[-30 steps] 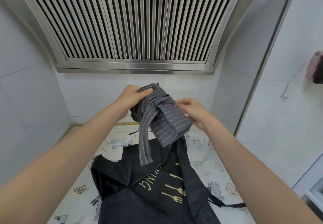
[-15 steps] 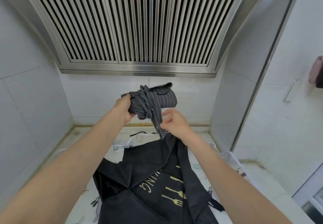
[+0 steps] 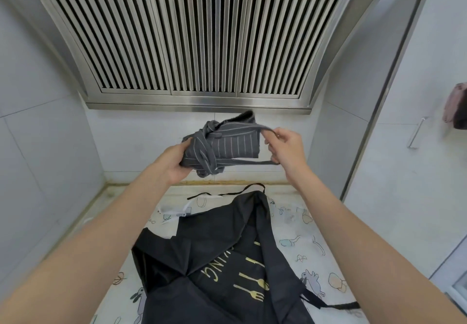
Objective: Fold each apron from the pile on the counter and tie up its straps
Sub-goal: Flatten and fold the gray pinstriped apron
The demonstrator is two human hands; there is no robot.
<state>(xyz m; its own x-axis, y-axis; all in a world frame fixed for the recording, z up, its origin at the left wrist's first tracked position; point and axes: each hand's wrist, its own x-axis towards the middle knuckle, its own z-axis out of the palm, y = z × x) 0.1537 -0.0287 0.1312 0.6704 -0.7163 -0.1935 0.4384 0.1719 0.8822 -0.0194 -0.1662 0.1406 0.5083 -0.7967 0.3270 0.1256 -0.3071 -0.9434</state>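
Strap pulled out sideways, knot tightening.
Left hand [image 3: 174, 164] gripping striped apron bundle [image 3: 227, 144]; right hand [image 3: 285, 146] now pinching strap loop [image 3: 242, 127], drawn rightward since before; tie nearly done.

Measured from the black apron [image 3: 214, 260] spread over my bench [image 3: 310, 225]: above it, open air where my left hand [image 3: 174, 164] and right hand [image 3: 285, 146] hold the striped bundle [image 3: 227, 144]. Higher up, the slatted hood [image 3: 197, 45] caps the space. Tiled walls stand close behind and left of it; bare patterned surface lies right of it.
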